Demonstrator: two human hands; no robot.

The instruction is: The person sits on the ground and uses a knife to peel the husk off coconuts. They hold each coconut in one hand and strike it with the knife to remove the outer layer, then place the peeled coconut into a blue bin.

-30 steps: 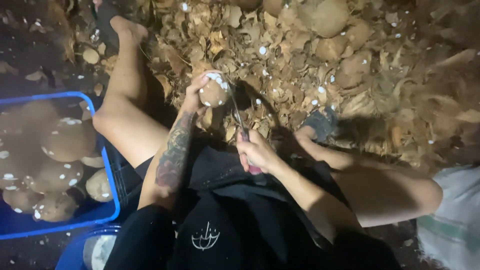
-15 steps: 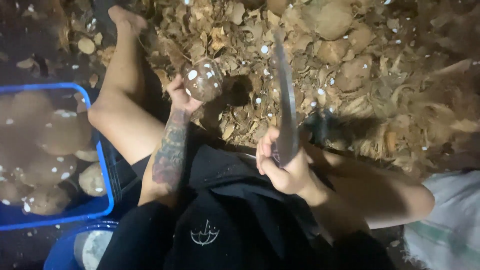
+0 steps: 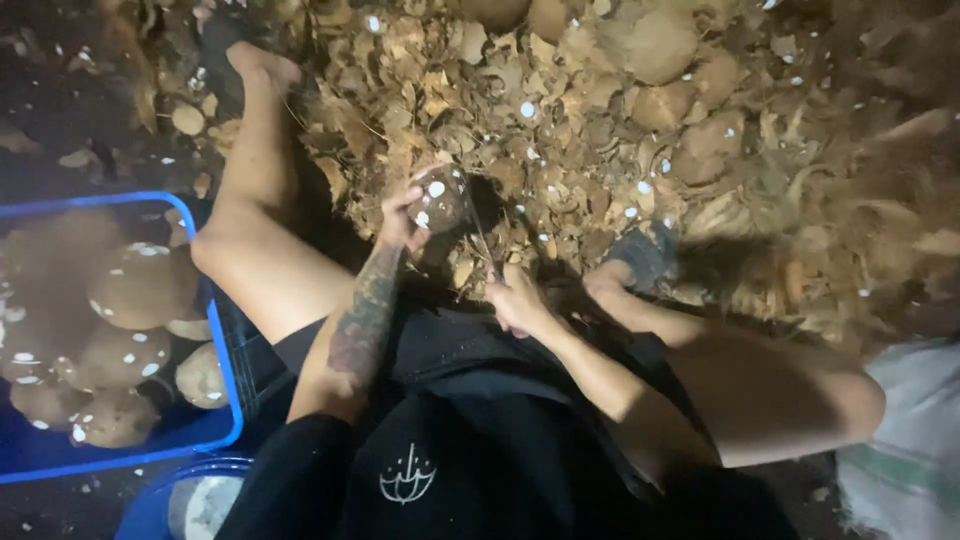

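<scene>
A rough, fibrous brown coconut [image 3: 440,197]; a thin metal knife blade [image 3: 482,238] (dull, barely glinting); dry husk scraps [image 3: 600,120]; a glossy blue plastic tub [image 3: 225,360].

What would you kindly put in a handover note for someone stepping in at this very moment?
Left hand: holds a round husked coconut out over the pile of husk scraps.
Right hand: gripping a knife, its blade angled up against the coconut.
Blue tub at the person's left: holds several pale, trimmed-looking coconuts in water. A second blue container sits below it.
Done: a tub partly filled.
Left: the coconut in hand is mid-trim; more brown, untrimmed ones lie at the far side of the pile.
</scene>
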